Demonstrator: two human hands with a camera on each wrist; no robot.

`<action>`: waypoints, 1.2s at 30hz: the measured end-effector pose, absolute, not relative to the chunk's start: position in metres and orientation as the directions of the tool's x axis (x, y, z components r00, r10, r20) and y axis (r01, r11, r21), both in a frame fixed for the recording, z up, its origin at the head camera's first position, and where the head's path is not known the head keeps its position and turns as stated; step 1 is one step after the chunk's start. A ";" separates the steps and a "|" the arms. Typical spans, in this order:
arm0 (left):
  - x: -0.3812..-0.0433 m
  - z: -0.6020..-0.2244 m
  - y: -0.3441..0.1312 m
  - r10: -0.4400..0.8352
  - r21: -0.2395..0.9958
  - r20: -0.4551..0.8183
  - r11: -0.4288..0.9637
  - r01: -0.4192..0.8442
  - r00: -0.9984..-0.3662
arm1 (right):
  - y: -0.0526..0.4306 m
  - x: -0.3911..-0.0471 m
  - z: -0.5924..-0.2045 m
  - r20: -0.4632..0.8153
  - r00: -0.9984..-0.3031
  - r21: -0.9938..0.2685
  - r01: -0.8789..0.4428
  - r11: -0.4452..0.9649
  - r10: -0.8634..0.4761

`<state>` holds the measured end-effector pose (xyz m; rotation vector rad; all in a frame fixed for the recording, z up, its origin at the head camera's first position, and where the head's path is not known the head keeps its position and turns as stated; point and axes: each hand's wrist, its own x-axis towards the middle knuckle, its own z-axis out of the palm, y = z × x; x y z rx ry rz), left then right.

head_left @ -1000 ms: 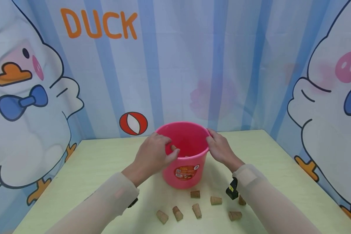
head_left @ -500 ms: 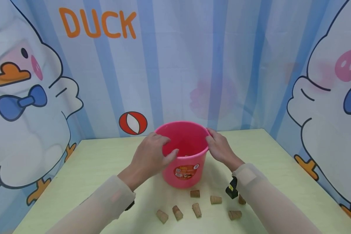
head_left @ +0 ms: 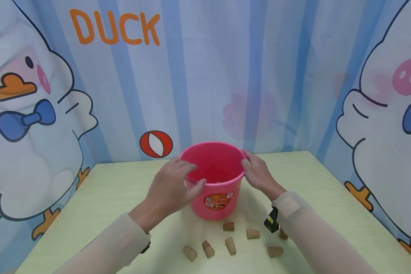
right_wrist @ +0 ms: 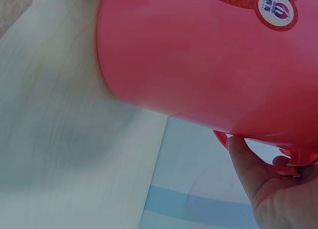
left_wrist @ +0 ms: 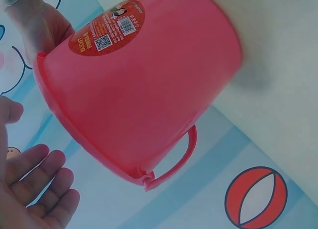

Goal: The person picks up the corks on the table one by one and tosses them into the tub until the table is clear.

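A pink bucket (head_left: pixel 196 203) with a red oval label stands upright on the table. My right hand (head_left: pixel 258 173) grips its rim at the right side; in the right wrist view, the thumb (right_wrist: pixel 243 159) lies by the handle's attachment. Just left of the bucket's rim hovers my left hand (head_left: pixel 169 184), holding nothing. Its fingers (left_wrist: pixel 54 182) are loosely bent and apart from the bucket in the left wrist view. Several tapered corks (head_left: pixel 230 246) lie in front of the bucket, one of them partly behind the right sleeve. A sliver of something pale shows inside; most of the bucket's floor is hidden.
The pale yellow table (head_left: pixel 130 190) meets a printed cloth backdrop (head_left: pixel 212 68) behind and on both sides. On the bucket's left side its handle (left_wrist: pixel 186 157) hangs down. A black wrist device (head_left: pixel 271 220) sits under the right cuff.
One second ago my left hand pinched a cork over the bucket's mouth. It has let the cork go and drawn back to the left. My right hand keeps its grip on the rim.
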<state>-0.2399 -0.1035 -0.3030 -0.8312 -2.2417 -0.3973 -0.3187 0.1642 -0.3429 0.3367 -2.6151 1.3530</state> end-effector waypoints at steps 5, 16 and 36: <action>-0.236 -0.305 -0.109 0.442 0.053 0.715 0.737 0.674 -0.541 | 0.164 -0.319 -0.343 0.259 -0.959 -0.778 -0.279 0.563 -0.117; -0.228 -0.314 -0.117 0.462 0.039 0.719 0.719 0.694 -0.520 | 0.163 -0.319 -0.342 0.248 -0.961 -0.783 -0.273 0.559 -0.122; -0.220 -0.333 -0.129 0.549 0.085 0.624 0.659 0.747 -0.556 | 0.165 -0.318 -0.343 0.262 -0.958 -0.779 -0.284 0.560 -0.121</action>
